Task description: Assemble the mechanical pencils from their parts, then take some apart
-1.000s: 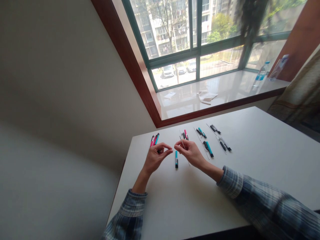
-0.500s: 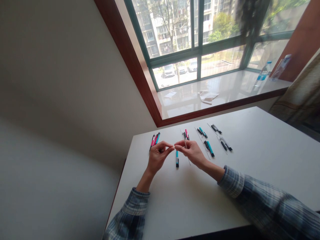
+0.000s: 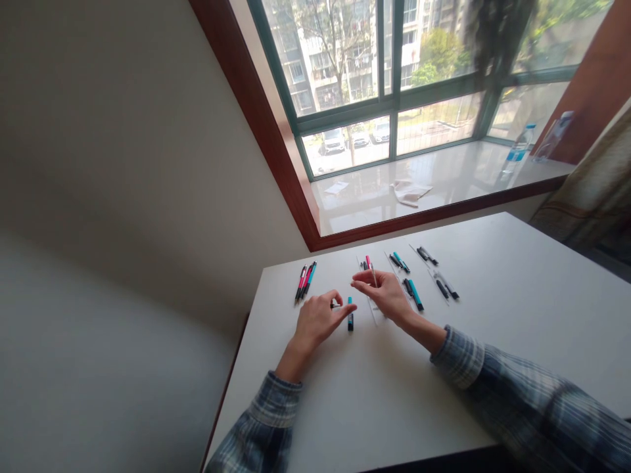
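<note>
A blue-green pen piece [image 3: 350, 321] with a black end lies on the table [image 3: 394, 387], partly hidden behind the left fingers [image 3: 346, 311]. A thin stick [image 3: 374, 278] leans in the right fingers [image 3: 365, 287]. A tiny shiny bit [image 3: 336, 305], hard to make out, is in the left fingers

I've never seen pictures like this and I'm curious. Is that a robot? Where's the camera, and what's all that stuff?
No robot here, just a person using two bare hands. The camera is worn on that person's head and looks forward and down, so you see roughly what they see. On the white table, three pens lie side by side at the left. A teal pen piece lies near the left hand, and more pen parts lie in small groups farther right. The right hand holds a thin rod. The left hand seems to have something small in its fingers, too tiny to name.
</note>
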Demonstrator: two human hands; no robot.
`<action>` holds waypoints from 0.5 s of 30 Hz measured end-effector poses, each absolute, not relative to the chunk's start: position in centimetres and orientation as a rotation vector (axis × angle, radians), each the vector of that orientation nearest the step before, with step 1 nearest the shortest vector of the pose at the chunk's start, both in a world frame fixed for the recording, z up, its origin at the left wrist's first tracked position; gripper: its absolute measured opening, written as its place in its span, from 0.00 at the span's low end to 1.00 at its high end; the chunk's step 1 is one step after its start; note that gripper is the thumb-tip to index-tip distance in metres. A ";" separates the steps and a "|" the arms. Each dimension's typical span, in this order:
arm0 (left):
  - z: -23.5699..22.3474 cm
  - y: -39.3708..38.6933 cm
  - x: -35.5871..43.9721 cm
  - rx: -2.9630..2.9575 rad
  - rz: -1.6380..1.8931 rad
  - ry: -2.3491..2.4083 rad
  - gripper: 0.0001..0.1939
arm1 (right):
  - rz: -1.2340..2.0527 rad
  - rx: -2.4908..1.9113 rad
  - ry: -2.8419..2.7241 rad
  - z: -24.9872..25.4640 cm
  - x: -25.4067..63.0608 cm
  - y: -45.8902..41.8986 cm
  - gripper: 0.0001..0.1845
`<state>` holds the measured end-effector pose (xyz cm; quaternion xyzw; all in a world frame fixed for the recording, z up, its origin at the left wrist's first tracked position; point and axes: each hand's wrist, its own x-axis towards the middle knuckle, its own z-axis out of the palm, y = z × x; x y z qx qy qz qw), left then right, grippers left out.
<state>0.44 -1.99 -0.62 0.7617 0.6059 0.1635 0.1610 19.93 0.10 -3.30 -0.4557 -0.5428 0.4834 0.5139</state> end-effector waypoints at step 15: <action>-0.4 -1.3 0.5 1.815 0.847 1.600 0.19 | 0.901 -1.110 -1.414 -2.7 20.1 0.0 0.12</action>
